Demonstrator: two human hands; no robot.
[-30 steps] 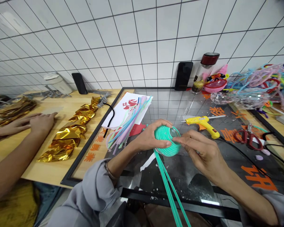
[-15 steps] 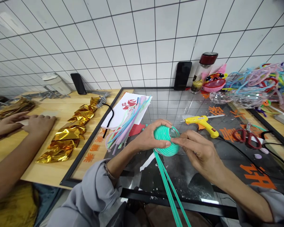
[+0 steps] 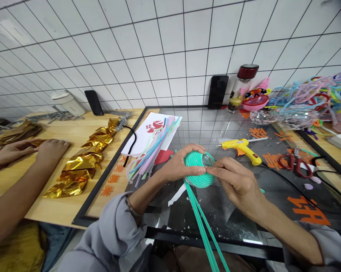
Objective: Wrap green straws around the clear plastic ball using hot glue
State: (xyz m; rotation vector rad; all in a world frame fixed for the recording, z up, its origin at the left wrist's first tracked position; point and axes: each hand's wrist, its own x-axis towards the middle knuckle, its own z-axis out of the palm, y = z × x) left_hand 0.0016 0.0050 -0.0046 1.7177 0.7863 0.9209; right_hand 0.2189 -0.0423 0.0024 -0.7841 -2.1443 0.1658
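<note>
My left hand (image 3: 178, 164) wraps round a clear ball (image 3: 199, 181) that is coiled with rows of green pipe cleaner; a bare patch shows at its upper right. Thumb and fingers of my right hand (image 3: 238, 182) are pinched together at the ball's right side, pressing green pipe cleaner there. A short green end (image 3: 262, 191) shows past the back of that hand. Several long green pipe cleaners (image 3: 200, 223) hang from under the ball over the table's front edge. The fingertips of my right hand partly hide what they pinch.
A yellow glue gun (image 3: 241, 147) lies right of the ball, its black cord trailing right. Red-handled scissors (image 3: 296, 164) lie farther right. Pastel pipe cleaners (image 3: 155, 147) rest on white paper (image 3: 136, 141). At left, a co-worker's hands (image 3: 50, 151) are near twisted gold foil (image 3: 79, 162).
My right fingers have shifted slightly at the ball's side, and a green end now shows behind that hand. My left hand keeps its hold. The co-worker's hands have moved slightly.
</note>
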